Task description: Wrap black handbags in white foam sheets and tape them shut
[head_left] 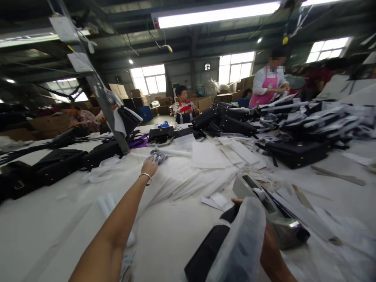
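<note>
Left hand point(149, 167) reached far across the white bench point(58, 219), fingers on a grey coiled bundle point(159, 156), grip unclear. Right hand point(266, 237), mostly hidden, clutched a black bag point(205, 250) in a filmy plastic sleeve point(243, 239).

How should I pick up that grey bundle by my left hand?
Pinch the grey bundle across its middle, from above on the near side, where the left hand touches it. It lies flat on white sheets, and a slanted post stands to its left.
</note>
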### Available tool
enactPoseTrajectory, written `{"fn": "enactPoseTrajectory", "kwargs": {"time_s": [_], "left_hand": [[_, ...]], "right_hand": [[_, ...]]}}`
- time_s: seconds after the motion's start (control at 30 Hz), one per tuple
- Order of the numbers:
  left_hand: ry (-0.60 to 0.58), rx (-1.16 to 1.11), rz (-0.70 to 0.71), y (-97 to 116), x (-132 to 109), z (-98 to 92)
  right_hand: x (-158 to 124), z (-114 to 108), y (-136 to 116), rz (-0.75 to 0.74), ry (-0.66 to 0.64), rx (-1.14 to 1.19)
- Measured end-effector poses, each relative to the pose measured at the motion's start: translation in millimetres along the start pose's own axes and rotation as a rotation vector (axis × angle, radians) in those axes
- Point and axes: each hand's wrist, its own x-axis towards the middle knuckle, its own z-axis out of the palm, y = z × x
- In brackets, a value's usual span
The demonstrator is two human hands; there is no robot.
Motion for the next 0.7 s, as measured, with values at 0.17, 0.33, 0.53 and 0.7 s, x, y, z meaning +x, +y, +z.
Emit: {"fn": "enactPoseTrajectory", "kwargs": {"time_s": [0.17,0.33,0.53,0.7], "left_hand": [[-0.029,0.137,-0.011,0.1,14.7,15.0],[-0.08,0.162,0.089,-0.9,-1.1,-2.6],[-0.234,0.007,0.154,24.8,-67.6,-44.2],[-0.632,-0.429,0.182,75.9,-168.6,-82.7]], "right_hand": [[-3.1,-1.3,-11.7,0.032,-0.036,0.141],[-12.8,-5.5,-21.4,-0.016,0.064,0.011],[-47.5,-15.5,-67.3,-0.198,0.118,0.088],[-59.0,-1.2,-119.7,-0.054,-0.389,0.386]]}}
